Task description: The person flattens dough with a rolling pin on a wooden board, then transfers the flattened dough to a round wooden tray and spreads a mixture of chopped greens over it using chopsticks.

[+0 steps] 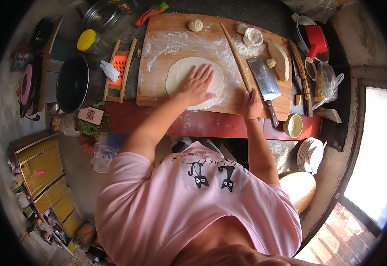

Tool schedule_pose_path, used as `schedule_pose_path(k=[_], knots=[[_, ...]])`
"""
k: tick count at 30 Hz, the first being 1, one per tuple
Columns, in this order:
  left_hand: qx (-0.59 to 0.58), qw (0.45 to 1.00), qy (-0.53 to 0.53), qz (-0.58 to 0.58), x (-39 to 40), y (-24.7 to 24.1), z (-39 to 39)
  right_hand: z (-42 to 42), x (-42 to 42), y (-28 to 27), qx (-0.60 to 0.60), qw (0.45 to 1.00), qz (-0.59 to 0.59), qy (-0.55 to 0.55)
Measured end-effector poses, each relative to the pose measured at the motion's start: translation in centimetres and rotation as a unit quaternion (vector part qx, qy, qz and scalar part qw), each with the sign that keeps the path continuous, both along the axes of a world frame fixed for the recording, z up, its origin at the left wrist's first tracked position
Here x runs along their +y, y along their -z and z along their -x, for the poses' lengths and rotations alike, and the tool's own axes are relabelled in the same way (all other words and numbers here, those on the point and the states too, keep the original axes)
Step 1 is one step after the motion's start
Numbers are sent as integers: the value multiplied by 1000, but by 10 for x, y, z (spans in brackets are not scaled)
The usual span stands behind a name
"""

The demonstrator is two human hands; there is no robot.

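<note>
My left hand point(198, 84) lies palm down on a thin round sheet of dough point(180, 74), its fingers slightly apart, and holds nothing. The sheet rests near the front edge of a floured wooden board point(153, 36). At the board's front right, my right hand point(251, 104) is closed around the lower end of a long wooden rolling pin point(235, 53), which slants up and left across the board. Beside it lies a cleaver point(266, 78). Further right are a curved dough piece point(279, 61) and a small dough lump point(271, 63). A dough ball point(195, 25) sits at the back.
A bowl of flour point(253, 37) stands at the board's back right. Left of the board are a grater point(119, 68) and a black pot point(72, 83). A pale green bowl point(293, 126) sits near the right front corner. A red scoop point(315, 40) rests on a colander point(303, 21).
</note>
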State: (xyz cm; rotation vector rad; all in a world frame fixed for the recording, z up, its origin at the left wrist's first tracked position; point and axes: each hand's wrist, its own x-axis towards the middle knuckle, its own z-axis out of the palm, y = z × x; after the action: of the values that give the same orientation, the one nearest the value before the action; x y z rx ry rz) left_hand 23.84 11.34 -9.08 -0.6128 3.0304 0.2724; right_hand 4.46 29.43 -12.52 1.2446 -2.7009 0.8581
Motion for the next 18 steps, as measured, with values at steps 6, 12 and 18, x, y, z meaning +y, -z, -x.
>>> schedule_pose_path(k=[6,12,18], knots=[[-49,991,-119,19,-50,3,-40,-9,4,3,14,1000,-20,7],[11,999,-32,-10,12,13,-14,-12,-3,-5,19,999,-49,-11],[-7,1000,-29,11,7,8,44,-8,-6,-15,-41,999,-4,-28]])
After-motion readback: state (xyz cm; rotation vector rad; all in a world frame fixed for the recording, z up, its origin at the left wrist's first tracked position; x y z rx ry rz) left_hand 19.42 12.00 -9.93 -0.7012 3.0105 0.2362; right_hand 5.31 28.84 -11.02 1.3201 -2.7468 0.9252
